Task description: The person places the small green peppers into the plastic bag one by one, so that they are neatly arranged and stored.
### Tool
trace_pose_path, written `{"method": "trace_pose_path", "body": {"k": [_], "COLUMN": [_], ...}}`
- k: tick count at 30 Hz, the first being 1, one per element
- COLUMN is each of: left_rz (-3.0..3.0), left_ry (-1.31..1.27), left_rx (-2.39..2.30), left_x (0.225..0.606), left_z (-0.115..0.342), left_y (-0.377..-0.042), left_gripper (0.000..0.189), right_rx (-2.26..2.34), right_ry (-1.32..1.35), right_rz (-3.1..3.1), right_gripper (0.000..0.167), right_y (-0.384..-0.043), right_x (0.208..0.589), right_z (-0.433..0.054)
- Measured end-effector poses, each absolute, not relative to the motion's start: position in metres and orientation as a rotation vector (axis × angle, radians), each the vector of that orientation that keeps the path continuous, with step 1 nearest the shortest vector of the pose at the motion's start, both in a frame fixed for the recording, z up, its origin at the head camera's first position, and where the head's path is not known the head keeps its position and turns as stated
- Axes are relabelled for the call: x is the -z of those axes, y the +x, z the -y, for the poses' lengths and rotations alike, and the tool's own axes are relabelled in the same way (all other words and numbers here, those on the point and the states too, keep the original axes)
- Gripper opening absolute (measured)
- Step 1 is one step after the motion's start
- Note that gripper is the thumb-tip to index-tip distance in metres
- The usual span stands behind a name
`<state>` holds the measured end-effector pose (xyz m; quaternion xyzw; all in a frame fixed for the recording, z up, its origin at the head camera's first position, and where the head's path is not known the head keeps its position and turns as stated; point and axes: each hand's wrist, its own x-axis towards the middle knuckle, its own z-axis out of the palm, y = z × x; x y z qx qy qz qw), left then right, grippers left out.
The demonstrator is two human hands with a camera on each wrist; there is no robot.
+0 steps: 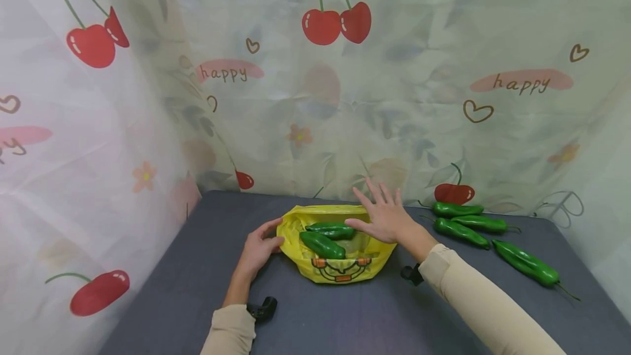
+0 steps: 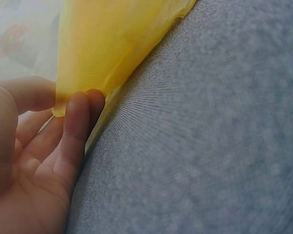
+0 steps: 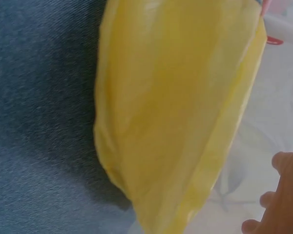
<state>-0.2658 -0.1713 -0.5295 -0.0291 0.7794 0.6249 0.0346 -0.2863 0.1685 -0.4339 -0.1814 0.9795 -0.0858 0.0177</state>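
A yellow plastic bag [image 1: 291, 242] with a printed cartoon pattern sits on the table, its mouth facing up and toward me. Inside it lie two green peppers, one in front [image 1: 322, 245] and one behind [image 1: 332, 230]. At the bag's left edge, my left hand [image 1: 258, 248] pinches the plastic; the left wrist view has thumb and fingers on either side of the yellow edge [image 2: 95, 53]. My right hand [image 1: 386, 221], fingers spread and holding nothing, is over the bag's right side. In the right wrist view its fingers appear beyond the bag [image 3: 180, 97].
Several more green peppers lie to the right: a group near the back edge [image 1: 460, 233] and a single one [image 1: 526, 263] closer to me. Behind the dark grey table [image 1: 315, 322] hangs a printed cloth [image 1: 404, 125], with another along the left side.
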Motion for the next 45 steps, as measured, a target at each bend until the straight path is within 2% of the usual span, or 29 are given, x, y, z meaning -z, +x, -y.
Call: {"method": "trace_pose_path", "body": {"k": [45], "left_rz": [-2.41], "left_ry": [-0.077], "left_rx": [-1.899], "left_x": [0.529], "left_z": [0.172], "left_y": [-0.264], "left_gripper": [0.051], "right_rx": [0.468], "right_ry": [-0.335], "right_rz": [-3.102], "right_gripper": [0.087], "right_y": [-0.26], "right_x": [0.448], "right_z": [-0.249]}}
